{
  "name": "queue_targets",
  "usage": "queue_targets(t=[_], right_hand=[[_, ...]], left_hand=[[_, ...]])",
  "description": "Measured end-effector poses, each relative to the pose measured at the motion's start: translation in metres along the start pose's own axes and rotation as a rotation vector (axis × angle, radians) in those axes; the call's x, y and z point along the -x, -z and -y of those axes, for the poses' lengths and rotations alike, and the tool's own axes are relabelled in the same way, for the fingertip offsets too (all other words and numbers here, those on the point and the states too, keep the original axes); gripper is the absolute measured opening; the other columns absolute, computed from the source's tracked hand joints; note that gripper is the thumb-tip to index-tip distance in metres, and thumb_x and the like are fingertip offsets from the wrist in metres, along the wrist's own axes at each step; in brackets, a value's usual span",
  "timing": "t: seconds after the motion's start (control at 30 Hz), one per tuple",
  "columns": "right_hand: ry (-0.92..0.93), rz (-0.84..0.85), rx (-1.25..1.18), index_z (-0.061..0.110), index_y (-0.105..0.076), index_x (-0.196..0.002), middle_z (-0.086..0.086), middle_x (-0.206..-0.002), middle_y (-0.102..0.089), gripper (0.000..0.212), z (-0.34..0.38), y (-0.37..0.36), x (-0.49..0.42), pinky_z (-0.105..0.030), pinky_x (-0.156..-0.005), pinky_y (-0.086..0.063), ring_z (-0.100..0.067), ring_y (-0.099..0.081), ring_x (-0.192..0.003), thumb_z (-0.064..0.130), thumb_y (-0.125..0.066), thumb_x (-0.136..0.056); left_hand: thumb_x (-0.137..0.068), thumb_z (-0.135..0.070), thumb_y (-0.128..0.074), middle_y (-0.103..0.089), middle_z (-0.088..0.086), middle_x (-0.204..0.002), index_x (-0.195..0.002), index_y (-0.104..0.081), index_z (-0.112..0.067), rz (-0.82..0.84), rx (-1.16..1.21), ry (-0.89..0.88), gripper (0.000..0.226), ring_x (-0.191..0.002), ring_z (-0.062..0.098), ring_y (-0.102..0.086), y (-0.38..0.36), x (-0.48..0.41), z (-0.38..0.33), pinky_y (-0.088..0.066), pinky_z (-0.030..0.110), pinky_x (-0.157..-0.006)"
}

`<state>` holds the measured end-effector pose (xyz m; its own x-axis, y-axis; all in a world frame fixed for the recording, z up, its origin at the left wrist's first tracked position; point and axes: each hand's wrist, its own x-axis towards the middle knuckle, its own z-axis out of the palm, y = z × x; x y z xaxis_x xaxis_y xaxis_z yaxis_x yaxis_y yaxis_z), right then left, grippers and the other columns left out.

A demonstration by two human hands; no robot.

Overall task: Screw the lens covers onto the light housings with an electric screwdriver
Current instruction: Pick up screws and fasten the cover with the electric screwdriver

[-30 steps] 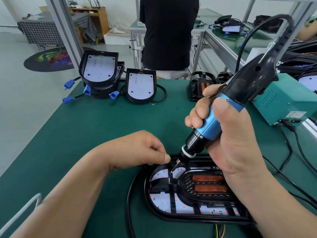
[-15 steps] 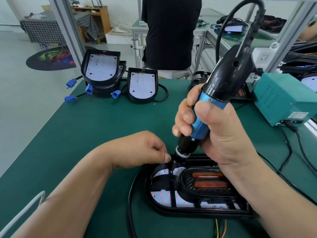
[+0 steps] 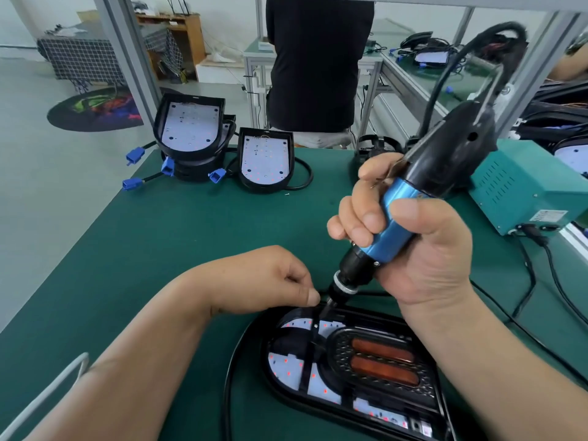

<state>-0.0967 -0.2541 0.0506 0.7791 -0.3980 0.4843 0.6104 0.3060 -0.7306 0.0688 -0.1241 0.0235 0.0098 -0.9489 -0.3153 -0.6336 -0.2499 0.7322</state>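
Observation:
A black oval light housing (image 3: 280,386) lies on the green mat near me, holding a white LED board and a black lens cover (image 3: 378,361) with two amber strips. My right hand (image 3: 410,249) grips the blue-and-black electric screwdriver (image 3: 423,192), tilted, its bit down at the housing's far left edge. My left hand (image 3: 264,281) rests beside the bit, thumb and fingertips pinched together right at the tip; whether they hold a screw is hidden.
A stack of open housings (image 3: 191,132) with blue connectors and a single housing (image 3: 265,160) sit at the mat's far left. A teal power box (image 3: 521,183) stands at right with cables trailing. A person in black (image 3: 318,58) stands beyond the table.
The screwdriver swung more upright half a second ago and has since tilted back to the right. Its bit stays at the same spot. My left hand has barely moved.

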Motion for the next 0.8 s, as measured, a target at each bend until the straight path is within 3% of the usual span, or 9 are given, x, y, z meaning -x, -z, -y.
queue_targets(t=[0.1, 0.2, 0.3, 0.43, 0.5, 0.57, 0.63, 0.7, 0.8], right_hand=[[0.061, -0.058, 0.026, 0.007, -0.061, -0.108, -0.002, -0.067, -0.051, 0.036, 0.009, 0.001, -0.001, -0.040, -0.073, -0.049, -0.019, -0.049, -0.058, 0.012, -0.068, -0.073], [0.130, -0.211, -0.007, 0.009, -0.060, -0.107, -0.001, -0.069, -0.052, 0.028, 0.018, 0.006, -0.001, -0.038, -0.076, -0.050, -0.018, -0.048, -0.062, 0.013, -0.067, -0.079], [0.181, -0.381, -0.048, 0.012, -0.059, -0.104, 0.000, -0.071, -0.049, 0.018, 0.029, 0.016, 0.001, -0.037, -0.077, -0.049, -0.017, -0.046, -0.064, 0.018, -0.046, -0.093], [0.208, -0.516, -0.070, 0.014, -0.060, -0.103, 0.001, -0.075, -0.047, 0.019, 0.035, 0.026, 0.009, -0.035, -0.080, -0.050, -0.016, -0.047, -0.067, 0.022, -0.044, -0.096], [0.218, -0.550, -0.075, 0.015, -0.060, -0.103, 0.001, -0.076, -0.046, 0.018, 0.036, 0.028, 0.012, -0.035, -0.081, -0.050, -0.016, -0.047, -0.068, 0.023, -0.044, -0.097], [0.234, -0.574, -0.086, 0.015, -0.060, -0.102, 0.001, -0.077, -0.046, 0.018, 0.036, 0.029, 0.013, -0.035, -0.082, -0.050, -0.016, -0.047, -0.068, 0.024, -0.045, -0.098], [0.246, -0.589, -0.102, 0.014, -0.060, -0.101, 0.001, -0.077, -0.047, 0.018, 0.036, 0.030, 0.012, -0.036, -0.083, -0.051, -0.017, -0.048, -0.068, 0.024, -0.046, -0.098], [0.250, -0.600, -0.111, 0.014, -0.060, -0.101, 0.000, -0.077, -0.047, 0.017, 0.036, 0.031, 0.012, -0.036, -0.082, -0.051, -0.017, -0.048, -0.068, 0.023, -0.046, -0.098], [0.246, -0.609, -0.109, 0.014, -0.060, -0.100, 0.000, -0.076, -0.047, 0.016, 0.036, 0.031, 0.012, -0.036, -0.082, -0.051, -0.017, -0.048, -0.067, 0.022, -0.047, -0.098]], left_hand=[[-0.099, -0.037, -0.073, -0.054, -0.019, -0.060, -0.084, -0.075, -0.017, -0.017, 0.023, 0.006, 0.025, -0.060, -0.001, -0.046, 0.000, 0.002, 0.001, -0.038, 0.015, -0.061], [-0.097, -0.043, -0.071, -0.055, -0.012, -0.068, -0.087, -0.074, -0.014, -0.046, 0.039, 0.012, 0.031, -0.066, 0.006, -0.048, 0.000, 0.002, 0.001, -0.041, 0.025, -0.067], [-0.096, -0.046, -0.068, -0.060, -0.005, -0.074, -0.088, -0.072, -0.012, -0.126, 0.108, 0.029, 0.035, -0.070, 0.010, -0.052, -0.001, 0.000, 0.004, -0.045, 0.032, -0.071], [-0.103, -0.042, -0.064, -0.048, -0.010, -0.065, -0.081, -0.067, -0.016, -0.155, 0.266, 0.073, 0.034, -0.053, 0.008, -0.036, 0.000, -0.002, 0.008, -0.031, 0.020, -0.049], [-0.107, -0.035, -0.058, -0.047, -0.005, -0.067, -0.093, -0.071, -0.011, -0.213, 0.468, 0.115, 0.031, -0.050, 0.009, -0.027, 0.002, -0.005, 0.009, -0.022, 0.019, -0.044], [-0.109, -0.022, -0.052, -0.051, -0.001, -0.070, -0.099, -0.069, -0.005, -0.334, 0.848, 0.142, 0.026, -0.049, 0.007, -0.027, 0.004, -0.011, 0.007, -0.019, 0.018, -0.041], [-0.107, -0.009, -0.048, -0.055, 0.003, -0.077, -0.103, -0.064, -0.002, -0.425, 1.449, 0.106, 0.018, -0.053, 0.007, -0.037, 0.006, -0.017, 0.004, -0.028, 0.016, -0.039], [-0.104, 0.002, -0.043, -0.058, 0.011, -0.087, -0.109, -0.057, 0.001, -0.475, 1.840, 0.037, 0.015, -0.065, 0.011, -0.049, 0.005, -0.019, 0.002, -0.041, 0.017, -0.044], [-0.103, 0.004, -0.040, -0.058, 0.010, -0.087, -0.117, -0.055, 0.000, -0.377, 1.815, 0.058, 0.021, -0.062, 0.009, -0.048, -0.001, -0.019, 0.000, -0.038, 0.016, -0.041]])
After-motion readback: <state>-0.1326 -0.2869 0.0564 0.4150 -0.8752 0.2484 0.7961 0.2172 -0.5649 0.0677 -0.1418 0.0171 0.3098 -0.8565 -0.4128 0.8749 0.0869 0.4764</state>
